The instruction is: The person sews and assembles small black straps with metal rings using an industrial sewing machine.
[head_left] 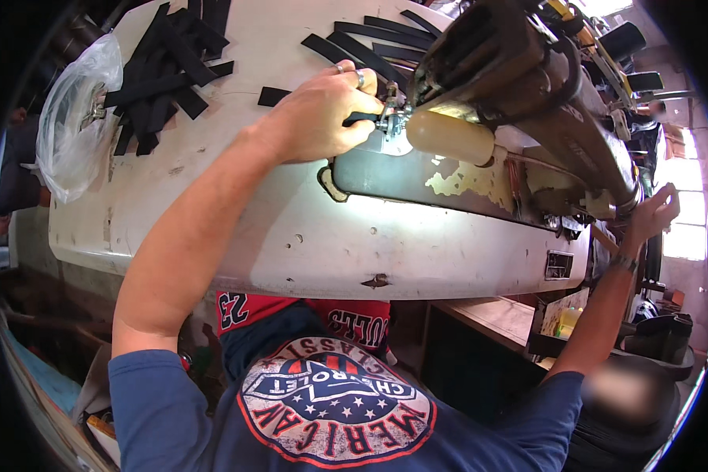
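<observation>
My left hand (pixel 322 114), rings on its fingers, is closed at the needle end of an industrial sewing machine (pixel 519 71). Thumb and forefinger pinch a black strip (pixel 359 120) beside the presser foot (pixel 392 119); most of this strip is hidden by the hand. Beyond the knuckles, several black strips (pixel 354 51) lie on the pale table (pixel 252 228). My right hand (pixel 653 214) is raised at the far right, next to the machine's right end. Its fingers are loosely bent and apart, with nothing visible in them.
A heap of black strips (pixel 161 79) covers the table's far left, beside a clear plastic bag (pixel 79 118) at the edge. A cream cylinder (pixel 451 137) sits by the needle. The metal bed plate (pixel 393 177) has worn patches. Below the right edge stands a wooden surface (pixel 495 318).
</observation>
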Demonstrator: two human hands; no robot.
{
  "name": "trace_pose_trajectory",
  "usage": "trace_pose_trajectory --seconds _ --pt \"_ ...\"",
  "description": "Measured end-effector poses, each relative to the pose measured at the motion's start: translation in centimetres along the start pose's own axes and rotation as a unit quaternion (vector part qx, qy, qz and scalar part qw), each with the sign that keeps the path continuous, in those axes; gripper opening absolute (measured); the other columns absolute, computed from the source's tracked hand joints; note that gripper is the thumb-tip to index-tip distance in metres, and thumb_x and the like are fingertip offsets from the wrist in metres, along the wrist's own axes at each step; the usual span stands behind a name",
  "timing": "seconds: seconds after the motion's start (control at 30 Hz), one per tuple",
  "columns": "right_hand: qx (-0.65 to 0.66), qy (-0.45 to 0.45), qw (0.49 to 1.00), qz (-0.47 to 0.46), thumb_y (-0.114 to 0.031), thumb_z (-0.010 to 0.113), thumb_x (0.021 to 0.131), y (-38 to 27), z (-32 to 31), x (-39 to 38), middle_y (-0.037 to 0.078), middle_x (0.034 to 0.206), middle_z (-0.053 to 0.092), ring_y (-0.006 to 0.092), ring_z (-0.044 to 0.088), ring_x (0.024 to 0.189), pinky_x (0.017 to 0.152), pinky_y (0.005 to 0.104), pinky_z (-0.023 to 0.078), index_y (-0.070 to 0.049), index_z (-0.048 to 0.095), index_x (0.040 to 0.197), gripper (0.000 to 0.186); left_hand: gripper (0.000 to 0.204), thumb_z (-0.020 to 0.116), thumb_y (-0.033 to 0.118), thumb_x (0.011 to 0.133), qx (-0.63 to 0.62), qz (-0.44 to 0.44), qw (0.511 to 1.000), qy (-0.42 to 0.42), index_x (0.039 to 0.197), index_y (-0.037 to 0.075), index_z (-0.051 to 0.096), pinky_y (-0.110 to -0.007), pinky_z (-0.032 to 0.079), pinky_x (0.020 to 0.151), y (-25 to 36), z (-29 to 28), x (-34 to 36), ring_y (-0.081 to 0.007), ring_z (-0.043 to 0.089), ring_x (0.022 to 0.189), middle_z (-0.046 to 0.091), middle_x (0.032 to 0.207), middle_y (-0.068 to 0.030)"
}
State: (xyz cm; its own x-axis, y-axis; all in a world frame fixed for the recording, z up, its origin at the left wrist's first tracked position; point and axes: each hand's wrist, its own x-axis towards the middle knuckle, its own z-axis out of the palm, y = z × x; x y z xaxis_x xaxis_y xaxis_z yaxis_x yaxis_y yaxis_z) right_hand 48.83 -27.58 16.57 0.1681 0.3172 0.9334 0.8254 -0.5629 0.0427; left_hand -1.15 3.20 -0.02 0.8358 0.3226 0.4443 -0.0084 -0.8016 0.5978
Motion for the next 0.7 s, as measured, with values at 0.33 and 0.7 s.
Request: trace_pose_trajectory --seconds 0.33,0.7 --pt "0.079 -0.239 0.967 0.035 -0.048 0.043 0.105 6.5 9.6 6.2 0.022 0.150 0.046 0.0350 0.042 0.142 0.117 0.0396 0.032 -0.001 0.047 0.146 0.063 0.008 0.063 0.008 0.081 0.039 0.009 0.999 0.004 0.082 0.003 0.069 -0.043 0.046 0.090 0.2 0.2 0.2 -0.0335 0.057 0.095 0.060 0.093 -0.0118" --pt "0.324 -0.274 0.866 0.265 -0.048 0.026 0.110 2.8 -0.1 -2.2 0.012 0.160 0.036 0.0248 0.032 0.149 0.122 0.0437 0.025 -0.007 0.025 0.159 0.065 0.013 0.063 0.002 0.080 0.051 0.006 0.998 0.025 0.089 0.002 0.072 -0.039 0.042 0.096 0.3 0.5 0.6 -0.0276 0.053 0.088 0.055 0.089 -0.0104"
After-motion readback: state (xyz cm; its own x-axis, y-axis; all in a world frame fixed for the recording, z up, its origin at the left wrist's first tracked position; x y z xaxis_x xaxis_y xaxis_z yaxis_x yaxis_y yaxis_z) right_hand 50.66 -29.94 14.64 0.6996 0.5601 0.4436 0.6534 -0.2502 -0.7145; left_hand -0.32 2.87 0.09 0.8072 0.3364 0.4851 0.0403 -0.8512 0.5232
